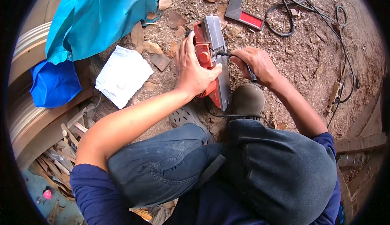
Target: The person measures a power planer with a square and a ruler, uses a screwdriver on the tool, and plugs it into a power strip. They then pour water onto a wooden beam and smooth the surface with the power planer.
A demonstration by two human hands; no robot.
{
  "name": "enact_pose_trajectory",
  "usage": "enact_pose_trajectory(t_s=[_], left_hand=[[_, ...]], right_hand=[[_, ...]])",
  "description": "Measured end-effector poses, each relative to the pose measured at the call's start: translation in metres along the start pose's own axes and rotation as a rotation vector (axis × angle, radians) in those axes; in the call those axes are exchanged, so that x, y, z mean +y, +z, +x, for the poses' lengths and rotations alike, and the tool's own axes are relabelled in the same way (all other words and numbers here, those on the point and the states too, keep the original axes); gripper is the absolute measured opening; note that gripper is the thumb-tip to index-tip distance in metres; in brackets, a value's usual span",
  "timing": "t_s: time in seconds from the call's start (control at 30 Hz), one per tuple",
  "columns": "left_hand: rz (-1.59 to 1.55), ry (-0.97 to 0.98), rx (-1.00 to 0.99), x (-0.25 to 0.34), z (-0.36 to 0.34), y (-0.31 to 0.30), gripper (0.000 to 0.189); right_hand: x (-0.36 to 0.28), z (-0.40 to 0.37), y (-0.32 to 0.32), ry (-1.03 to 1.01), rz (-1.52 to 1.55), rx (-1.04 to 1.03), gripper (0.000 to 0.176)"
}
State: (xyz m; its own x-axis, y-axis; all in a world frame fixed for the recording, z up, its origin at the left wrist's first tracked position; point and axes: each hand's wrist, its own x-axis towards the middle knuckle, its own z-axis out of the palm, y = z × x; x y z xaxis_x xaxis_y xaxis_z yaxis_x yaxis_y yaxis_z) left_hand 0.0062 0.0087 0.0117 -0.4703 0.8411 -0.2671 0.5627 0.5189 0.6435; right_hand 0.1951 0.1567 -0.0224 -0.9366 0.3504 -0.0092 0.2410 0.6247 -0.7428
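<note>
A red power planer [202,53] with a long grey metal sole [222,81] lies on its side in front of my feet. My left hand [194,68] is wrapped round its red body, fingers on the far side and thumb toward the sole. My right hand [252,64] pinches a dark, thin-shafted tool [252,75]; its black tip [222,53] touches the planer near the blade slot. The planer's blade area is partly hidden by the tool tip and too small to make out.
A square with a red part [250,19] lies beyond the planer. Black cable [345,58] loops at the right. White paper [123,76], a teal cloth [101,18] and a blue bag [55,83] are at the left. Wood shavings and dry leaves cover the ground.
</note>
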Motion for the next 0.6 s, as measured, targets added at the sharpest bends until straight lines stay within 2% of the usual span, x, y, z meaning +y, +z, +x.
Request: enact_pose_trajectory(t_s=[0.07,0.13,0.23,0.5,0.6], left_hand=[[0.016,0.015,0.006,0.000,0.001,0.000,0.113],[0.007,0.014,0.004,0.001,0.001,0.000,0.113],[0.001,0.019,0.005,0.001,0.001,0.000,0.112],[0.024,0.008,-0.001,-0.003,-0.001,0.001,0.115],[0.132,0.133,0.056,0.006,0.004,-0.008,0.119]], right_hand=[[0.001,0.003,-0.002,-0.005,-0.008,0.000,0.012],[0.002,0.007,-0.006,-0.109,-0.240,-0.074,0.016],[-0.001,0.017,-0.016,-0.209,-0.359,-0.060,0.015],[0.004,0.023,-0.016,-0.211,-0.268,-0.058,0.019],[0.011,0.023,-0.014,-0.197,-0.162,-0.047,0.020]])
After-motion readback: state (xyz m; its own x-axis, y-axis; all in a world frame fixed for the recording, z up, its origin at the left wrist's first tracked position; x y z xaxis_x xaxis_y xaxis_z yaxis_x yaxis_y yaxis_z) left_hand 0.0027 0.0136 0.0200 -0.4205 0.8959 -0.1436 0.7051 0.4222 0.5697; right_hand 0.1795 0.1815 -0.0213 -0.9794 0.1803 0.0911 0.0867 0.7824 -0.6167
